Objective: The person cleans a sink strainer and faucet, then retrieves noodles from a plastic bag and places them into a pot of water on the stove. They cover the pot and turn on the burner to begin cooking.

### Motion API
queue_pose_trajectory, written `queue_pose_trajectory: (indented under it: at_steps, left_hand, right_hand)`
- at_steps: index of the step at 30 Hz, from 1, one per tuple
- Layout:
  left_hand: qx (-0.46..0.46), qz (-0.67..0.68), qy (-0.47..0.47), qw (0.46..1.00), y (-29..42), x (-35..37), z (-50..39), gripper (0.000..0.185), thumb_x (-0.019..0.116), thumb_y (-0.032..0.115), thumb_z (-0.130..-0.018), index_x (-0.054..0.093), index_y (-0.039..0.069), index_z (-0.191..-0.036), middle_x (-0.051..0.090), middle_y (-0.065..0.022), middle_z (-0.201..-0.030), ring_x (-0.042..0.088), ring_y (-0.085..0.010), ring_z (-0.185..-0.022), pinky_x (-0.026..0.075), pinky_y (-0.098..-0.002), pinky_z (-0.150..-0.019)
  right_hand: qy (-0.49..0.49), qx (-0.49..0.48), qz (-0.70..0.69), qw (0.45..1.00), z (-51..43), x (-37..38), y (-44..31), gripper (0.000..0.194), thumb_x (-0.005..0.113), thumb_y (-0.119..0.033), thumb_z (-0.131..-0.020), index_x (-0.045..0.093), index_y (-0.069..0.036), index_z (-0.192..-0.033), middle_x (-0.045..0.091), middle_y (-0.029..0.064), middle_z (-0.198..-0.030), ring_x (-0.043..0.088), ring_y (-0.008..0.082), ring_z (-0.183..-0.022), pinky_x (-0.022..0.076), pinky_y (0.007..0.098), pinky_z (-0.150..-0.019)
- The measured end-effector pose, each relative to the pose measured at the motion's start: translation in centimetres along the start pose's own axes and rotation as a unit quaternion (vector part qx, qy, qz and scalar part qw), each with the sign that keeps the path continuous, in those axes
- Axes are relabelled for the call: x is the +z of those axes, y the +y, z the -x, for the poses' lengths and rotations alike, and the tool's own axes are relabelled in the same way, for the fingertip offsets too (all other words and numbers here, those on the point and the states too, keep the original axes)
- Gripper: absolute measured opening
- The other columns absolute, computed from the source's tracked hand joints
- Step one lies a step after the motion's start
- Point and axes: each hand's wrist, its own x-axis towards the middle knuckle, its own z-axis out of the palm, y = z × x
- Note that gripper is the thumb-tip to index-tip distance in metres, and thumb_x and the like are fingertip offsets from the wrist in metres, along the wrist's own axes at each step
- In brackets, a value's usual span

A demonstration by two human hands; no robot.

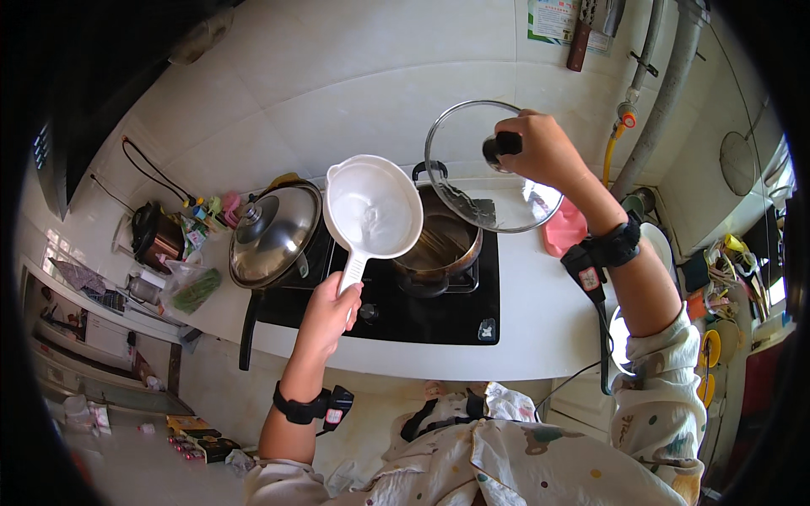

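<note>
My left hand (pixel 329 310) grips the ribbed handle of a white plastic water ladle (pixel 373 209), which holds clear water. The ladle is above the middle of the black gas stove (pixel 443 319). My right hand (pixel 544 155) holds a glass lid (pixel 462 145) with a metal rim by its black knob, raised and tilted. Below the lid, a dark two-handled pot (pixel 436 269) sits uncovered on the right burner. Part of its rim is hidden by the lid and the ladle.
A wok with a domed metal lid (pixel 278 221) covers the left burner, its black handle (pixel 249 332) jutting past the counter edge. A pink plastic item (pixel 565 229) lies right of the stove. Leafy greens in a bag (pixel 195 291) and a cooker (pixel 158 237) are at left.
</note>
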Motion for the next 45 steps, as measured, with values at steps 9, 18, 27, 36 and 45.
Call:
queue_pose_trajectory:
  at_steps: [9, 18, 27, 36, 45]
  left_hand:
    - [0.073, -0.267, 0.089, 0.957, -2.9, 0.7, -3.8, 0.021, 0.053, 0.015, -0.079, 0.044, -0.004, -0.079, 0.054, -0.0206, -0.069, 0.054, -0.0359, -0.066, 0.042, -0.0399, -0.060]
    - [0.140, -0.320, 0.141, 0.926, -2.3, 2.3, -3.3, 0.018, 0.053, 0.014, -0.081, 0.045, -0.002, -0.082, 0.057, -0.0237, -0.076, 0.054, -0.0412, -0.073, 0.043, -0.0441, -0.060]
    - [0.174, -0.365, 0.163, 0.900, -3.2, 3.3, -3.3, 0.015, 0.052, 0.012, -0.080, 0.042, 0.001, -0.083, 0.056, -0.0216, -0.070, 0.054, -0.0413, -0.065, 0.044, -0.0467, -0.054]
    - [0.204, -0.432, 0.168, 0.862, -4.0, 4.2, -4.2, 0.015, 0.052, 0.011, -0.081, 0.043, 0.000, -0.084, 0.056, -0.0222, -0.070, 0.056, -0.0395, -0.064, 0.047, -0.0455, -0.054]
    - [0.193, -0.408, 0.169, 0.876, -4.4, 3.9, -4.4, 0.016, 0.051, 0.011, -0.081, 0.042, 0.000, -0.088, 0.056, -0.0225, -0.069, 0.055, -0.0402, -0.065, 0.046, -0.0454, -0.054]
  right_hand:
    - [0.020, 0.017, -0.002, 1.000, -2.6, 4.8, -1.2, 0.029, 0.060, -0.012, -0.061, 0.064, -0.009, -0.090, 0.055, 0.0171, -0.087, 0.057, 0.0329, -0.078, 0.0476, 0.0375, -0.072]
    - [0.151, 0.043, -0.162, 0.974, -3.4, 10.5, -1.4, 0.033, 0.066, -0.007, -0.062, 0.058, -0.007, -0.094, 0.054, 0.0169, -0.087, 0.055, 0.0349, -0.079, 0.0463, 0.0382, -0.072]
    - [0.169, 0.126, -0.345, 0.915, -2.8, 13.3, -1.4, 0.031, 0.066, -0.008, -0.064, 0.056, -0.001, -0.093, 0.055, 0.0186, -0.087, 0.056, 0.0318, -0.079, 0.0456, 0.0361, -0.072]
    - [0.120, 0.163, -0.432, 0.879, -1.7, 12.3, -0.4, 0.029, 0.060, 0.000, -0.075, 0.050, 0.006, -0.102, 0.052, 0.0095, -0.091, 0.063, 0.0207, -0.073, 0.0525, 0.0237, -0.062]
    - [0.122, 0.196, -0.503, 0.833, -1.4, 11.2, -0.5, 0.028, 0.059, 0.001, -0.076, 0.050, 0.006, -0.102, 0.050, 0.0096, -0.090, 0.062, 0.0208, -0.074, 0.0541, 0.0255, -0.064]
